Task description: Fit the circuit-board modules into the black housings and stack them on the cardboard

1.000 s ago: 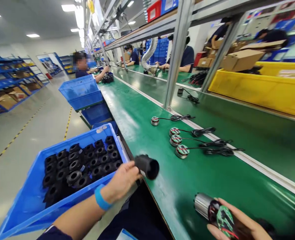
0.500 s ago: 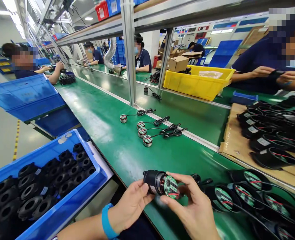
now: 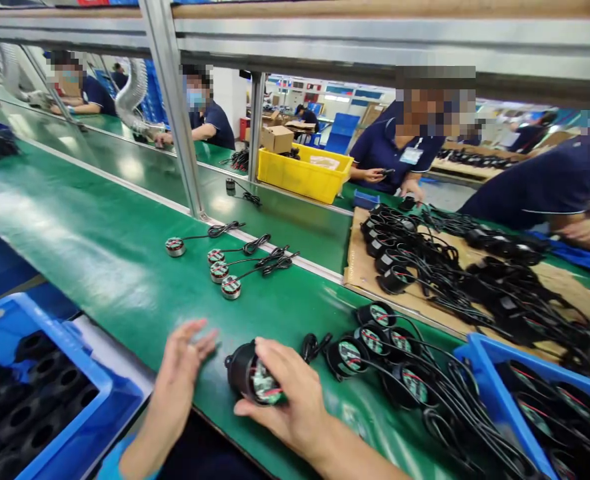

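My right hand (image 3: 297,400) is closed around a black motor housing (image 3: 239,373) just over the green bench. A green circuit board (image 3: 265,385) with red wires shows in the housing's open end, partly behind my fingers. To its left, apart from it, my left hand (image 3: 179,367) is open with fingers spread and slightly blurred. On the bench to the right sit several black housings (image 3: 347,357) with green boards inside and black cables (image 3: 425,363) trailing from them. Farther off lie several small round motors (image 3: 231,287) with coiled cables.
A blue crate (image 3: 107,390) of black rings stands at lower left; another blue bin (image 3: 495,380) holds housings at right. Cabled housings cover a cardboard sheet (image 3: 357,263). Beyond a metal post (image 3: 172,113) are a yellow bin (image 3: 299,179) and several co-workers.
My left hand has let go of the housing and moved left. The motor with the circuit board now sits deeper in the housing, held by my right hand. The view has turned right.
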A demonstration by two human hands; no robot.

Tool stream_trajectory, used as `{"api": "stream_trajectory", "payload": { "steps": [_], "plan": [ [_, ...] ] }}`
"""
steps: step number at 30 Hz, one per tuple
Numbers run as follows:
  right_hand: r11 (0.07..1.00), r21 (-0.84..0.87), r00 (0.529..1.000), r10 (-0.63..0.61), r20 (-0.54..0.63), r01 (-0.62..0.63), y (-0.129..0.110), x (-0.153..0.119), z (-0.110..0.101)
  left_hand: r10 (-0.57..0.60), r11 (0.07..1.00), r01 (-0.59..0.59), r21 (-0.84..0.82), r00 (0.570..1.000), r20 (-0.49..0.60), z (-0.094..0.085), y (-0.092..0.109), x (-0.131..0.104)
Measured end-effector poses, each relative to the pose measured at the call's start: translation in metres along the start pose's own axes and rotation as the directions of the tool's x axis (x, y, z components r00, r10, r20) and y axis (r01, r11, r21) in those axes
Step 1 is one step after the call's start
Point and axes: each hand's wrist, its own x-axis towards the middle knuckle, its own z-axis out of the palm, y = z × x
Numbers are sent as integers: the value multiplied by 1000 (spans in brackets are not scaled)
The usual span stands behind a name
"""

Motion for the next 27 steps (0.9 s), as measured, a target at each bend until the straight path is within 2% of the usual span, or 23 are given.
{"api": "stream_trajectory", "payload": {
  "steps": [1,3,5,9,14,16,19,20,23,24,27],
  "plan": [
    [999,-41,998,-5,63,8,1,-1,3,94,994,-88,69,992,-89,-8,0,13],
    [995,-96,985,7,170,9,1,-3,8,197,972,-171,162,968,-158,-20,0,31],
    [997,-75,984,16,177,-3,0,-3,9,198,967,-171,190,971,-132,-26,-1,37],
    [1000,-4,998,6,66,-6,2,-2,12,178,967,-155,203,979,-100,-25,-6,29],
    [984,-180,950,55,306,1,7,-5,27,181,957,-169,235,983,-28,-24,-5,23],
    [987,-161,960,41,278,4,5,-6,26,176,957,-173,233,984,10,-25,-2,21],
    [989,-143,990,-15,137,35,1,-4,23,186,963,-184,198,983,8,-26,-2,20],
    [985,-167,991,-21,133,44,0,-2,24,191,964,-187,187,982,0,-26,-2,20],
    [972,-231,965,23,260,39,-1,1,30,191,969,-183,168,981,-34,-26,-5,18],
    [973,-227,962,38,271,25,-1,2,31,186,971,-177,158,981,-45,-26,-6,18],
    [987,-164,991,20,134,3,-2,1,30,189,977,-181,110,980,-65,-27,-8,17]
  ]
}}
